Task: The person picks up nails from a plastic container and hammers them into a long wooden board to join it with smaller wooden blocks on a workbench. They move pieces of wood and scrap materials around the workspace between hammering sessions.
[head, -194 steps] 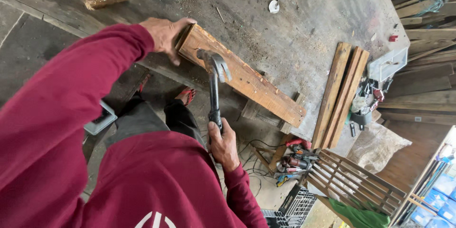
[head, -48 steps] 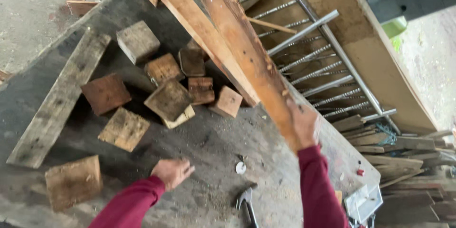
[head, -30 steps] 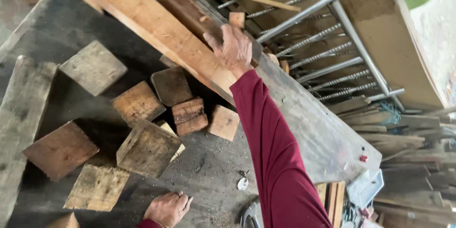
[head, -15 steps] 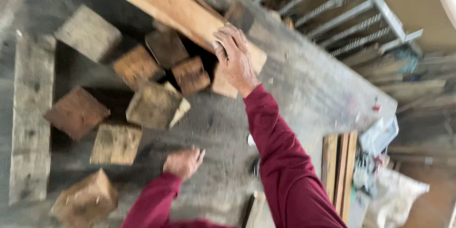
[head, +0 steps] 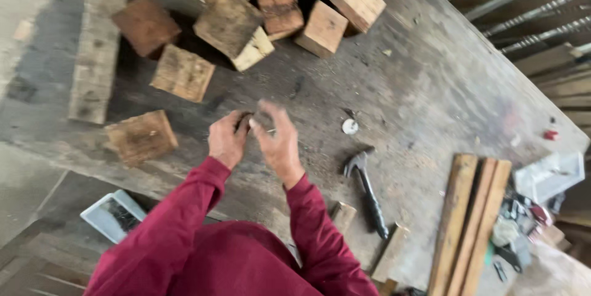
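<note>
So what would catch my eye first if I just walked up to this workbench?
Probably the two hands, left hand and right hand, meeting at the middle of the worn table, fingertips pinching something too small to identify. Beyond them lies a heap of wooden blocks; a hammer rests to the right.

I see my left hand point(head: 226, 139) and right hand point(head: 278, 142) meeting fingertip to fingertip above the worn workbench point(head: 418, 86), hammer point(head: 367, 188) lying just right, wood blocks point(head: 228, 22) beyond.

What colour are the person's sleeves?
Dark red, plain, on both sleeves; the head view shows them clearly.
</note>
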